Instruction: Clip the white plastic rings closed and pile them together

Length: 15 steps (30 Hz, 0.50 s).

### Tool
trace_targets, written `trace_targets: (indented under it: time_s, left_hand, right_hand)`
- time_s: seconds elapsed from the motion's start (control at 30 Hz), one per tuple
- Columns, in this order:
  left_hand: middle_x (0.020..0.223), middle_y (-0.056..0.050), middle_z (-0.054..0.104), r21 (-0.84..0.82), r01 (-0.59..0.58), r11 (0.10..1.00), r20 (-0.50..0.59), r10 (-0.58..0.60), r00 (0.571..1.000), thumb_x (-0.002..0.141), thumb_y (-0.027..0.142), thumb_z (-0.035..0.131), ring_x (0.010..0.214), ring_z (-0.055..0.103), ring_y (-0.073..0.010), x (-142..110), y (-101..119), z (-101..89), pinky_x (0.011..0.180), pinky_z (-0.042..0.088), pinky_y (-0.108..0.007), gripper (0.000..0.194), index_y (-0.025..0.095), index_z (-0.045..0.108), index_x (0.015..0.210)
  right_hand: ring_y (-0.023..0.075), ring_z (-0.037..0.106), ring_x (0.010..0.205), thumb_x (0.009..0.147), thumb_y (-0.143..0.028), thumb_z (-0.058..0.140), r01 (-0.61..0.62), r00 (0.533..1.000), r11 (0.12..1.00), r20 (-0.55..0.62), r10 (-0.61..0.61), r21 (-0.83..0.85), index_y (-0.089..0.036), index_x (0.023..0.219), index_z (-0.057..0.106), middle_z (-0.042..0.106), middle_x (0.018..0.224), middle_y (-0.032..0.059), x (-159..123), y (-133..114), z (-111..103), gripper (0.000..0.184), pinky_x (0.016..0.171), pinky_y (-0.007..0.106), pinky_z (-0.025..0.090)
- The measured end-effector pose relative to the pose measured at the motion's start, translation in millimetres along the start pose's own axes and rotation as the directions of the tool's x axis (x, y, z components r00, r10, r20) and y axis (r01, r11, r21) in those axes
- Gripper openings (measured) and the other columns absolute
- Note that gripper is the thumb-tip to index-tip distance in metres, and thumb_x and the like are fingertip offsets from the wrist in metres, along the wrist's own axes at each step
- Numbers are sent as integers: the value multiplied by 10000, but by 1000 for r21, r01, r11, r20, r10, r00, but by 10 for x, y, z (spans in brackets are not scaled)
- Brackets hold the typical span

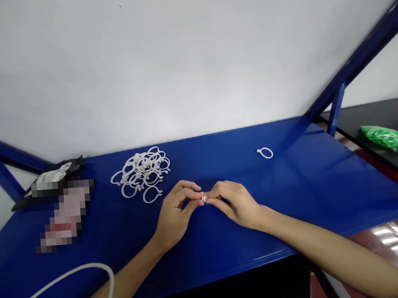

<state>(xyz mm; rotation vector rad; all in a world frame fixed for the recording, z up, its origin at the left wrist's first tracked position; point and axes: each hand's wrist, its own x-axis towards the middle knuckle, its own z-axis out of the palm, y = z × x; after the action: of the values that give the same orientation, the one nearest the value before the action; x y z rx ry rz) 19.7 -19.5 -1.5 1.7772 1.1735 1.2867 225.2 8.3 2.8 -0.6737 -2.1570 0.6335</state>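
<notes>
Over the middle of the blue shelf, my left hand (176, 212) and my right hand (236, 203) meet at the fingertips. Both pinch a small white plastic ring (204, 198), of which only the end pieces show between the fingers; the rest is hidden. Left of my hands lies a heap of white plastic rings (144, 168) with small clasp ends, several of them with a gap in the loop. A single white ring (266, 153), its loop looking closed, lies apart on the right side.
The blue shelf (219, 152) backs onto a white wall, with blue frame posts at both sides. A black plastic bag (61, 174) and a blurred-out item (65, 213) lie at left. A white cable (91, 265) curves across the lower left. Green bagged material (389, 139) sits on another surface at right.
</notes>
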Motion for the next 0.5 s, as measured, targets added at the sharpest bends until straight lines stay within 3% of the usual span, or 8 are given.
trace_targets:
  time_s: [0.23, 0.33, 0.43, 0.5]
  left_hand:
    - [804, -1, 642, -27, -28, 999, 20, 29, 999, 935, 216, 657, 736, 657, -113, -59, 29, 61, 698, 582, -253, 182, 212, 694, 757]
    - [813, 1, 649, 14, -60, 998, 3, 60, 998, 936, 204, 654, 737, 659, -112, -57, 7, 75, 693, 575, -250, 182, 215, 695, 759]
    - [875, -7, 679, 161, -174, 971, 45, 169, 985, 940, 209, 649, 792, 663, -124, 30, -34, -1, 732, 571, -263, 126, 229, 728, 845]
    - [945, -27, 696, 382, -272, 883, 89, 257, 962, 962, 201, 605, 883, 652, -158, 123, -90, -111, 817, 565, -310, 160, 249, 751, 1006]
  right_hand:
    - [160, 597, 679, 1049, -198, 452, 192, 981, 946, 61, -182, -261, -177, 954, 604, 688, 783, 46, -60, -18, 51, 181, 657, 303, 451]
    - [157, 570, 665, 1052, -194, 450, 206, 979, 911, 73, -192, -357, -169, 926, 605, 677, 762, 46, -63, -20, 76, 201, 649, 300, 423]
    - [157, 576, 676, 1064, -235, 439, 180, 984, 887, 82, -160, -424, -169, 902, 615, 674, 758, 42, -1, 17, 65, 248, 668, 301, 412]
    - [162, 600, 708, 1069, -285, 440, 102, 994, 873, 71, -77, -476, -168, 918, 631, 683, 790, 47, 63, 93, 8, 271, 697, 304, 417]
